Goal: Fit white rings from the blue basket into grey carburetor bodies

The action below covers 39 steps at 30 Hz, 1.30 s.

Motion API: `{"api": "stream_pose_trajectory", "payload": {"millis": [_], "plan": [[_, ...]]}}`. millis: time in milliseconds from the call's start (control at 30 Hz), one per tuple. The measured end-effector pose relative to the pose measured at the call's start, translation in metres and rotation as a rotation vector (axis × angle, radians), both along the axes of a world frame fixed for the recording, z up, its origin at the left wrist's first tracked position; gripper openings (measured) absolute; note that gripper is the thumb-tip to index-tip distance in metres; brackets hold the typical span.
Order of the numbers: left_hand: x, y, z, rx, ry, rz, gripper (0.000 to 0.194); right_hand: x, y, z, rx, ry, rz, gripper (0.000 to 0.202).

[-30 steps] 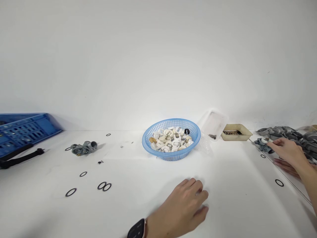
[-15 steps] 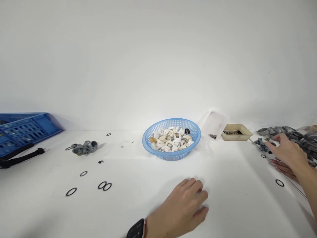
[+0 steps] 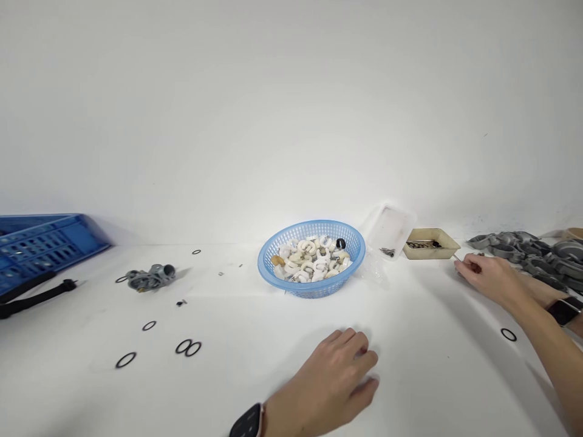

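Observation:
My left hand (image 3: 334,379), with a watch on its wrist, rests on the white table, fingers loosely bent and nothing in them. On the right, my right hand (image 3: 489,279) is closed in a pinch near the beige tray (image 3: 449,254). The short tip of a thin metal rod (image 3: 456,257) sticks out at its fingertips; the rest is hidden. Behind my right forearm shows another person's wrist with a dark watch (image 3: 565,311); that hand is mostly covered. A blue basket (image 3: 314,290) of white curved plastic parts (image 3: 314,258) stands beyond my left hand.
Grey metal parts (image 3: 537,255) are heaped at the right. A white tray (image 3: 387,230) with small pins leans by the wall. At left lie a grey metal casting (image 3: 152,277), several black rings (image 3: 126,360), a black-handled tool (image 3: 40,298) and a blue crate (image 3: 54,243).
My right hand has moved left from the grey parts toward the beige tray. The long rod on the table there no longer shows at full length. My left hand keeps its place.

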<state>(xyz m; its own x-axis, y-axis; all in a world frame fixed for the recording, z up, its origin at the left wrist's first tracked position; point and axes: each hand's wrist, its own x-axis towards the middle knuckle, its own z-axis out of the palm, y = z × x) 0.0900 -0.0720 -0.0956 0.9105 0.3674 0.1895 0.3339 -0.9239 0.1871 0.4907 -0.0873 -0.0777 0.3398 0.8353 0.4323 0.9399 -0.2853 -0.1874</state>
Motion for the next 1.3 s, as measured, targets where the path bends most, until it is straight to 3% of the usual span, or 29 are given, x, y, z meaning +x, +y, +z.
{"api": "stream_pose_trajectory", "payload": {"millis": [500, 600, 700, 767, 833, 900, 1000, 1100, 1200, 1300], "plan": [[0.001, 0.001, -0.001, 0.033, -0.092, -0.020, 0.003, -0.002, 0.001, -0.006, -0.116, 0.074, 0.026, 0.043], [0.000, 0.002, 0.004, 0.086, -0.225, -0.048, 0.008, -0.004, 0.002, -0.006, -0.157, 0.110, 0.029, 0.044], [-0.014, 0.015, 0.019, 0.179, -0.461, 0.001, 0.011, -0.007, 0.002, -0.005, -0.181, 0.124, 0.032, 0.045], [-0.035, 0.035, 0.036, 0.247, -0.613, 0.122, 0.011, -0.009, 0.002, -0.004, -0.187, 0.124, 0.044, 0.045], [-0.064, 0.065, 0.054, 0.319, -0.659, 0.379, 0.015, -0.010, 0.003, -0.004, -0.182, 0.116, 0.068, 0.045], [-0.099, 0.100, 0.069, 0.348, -0.521, 0.775, 0.027, -0.012, 0.004, -0.005, -0.182, 0.107, 0.090, 0.046], [-0.155, 0.148, 0.081, 0.343, -0.434, 1.038, 0.027, -0.011, 0.005, -0.006, -0.201, 0.105, 0.098, 0.045], [-0.211, 0.174, 0.079, 0.287, -0.290, 1.219, 0.030, -0.002, 0.007, -0.010, -0.216, 0.115, 0.089, 0.047], [-0.259, 0.181, 0.070, 0.228, -0.166, 1.354, 0.037, 0.013, 0.012, -0.020, -0.183, 0.144, 0.066, 0.048], [-0.292, 0.186, 0.057, 0.169, -0.086, 1.440, 0.052, 0.022, 0.018, -0.032, -0.224, 0.203, 0.069, 0.050]]}}
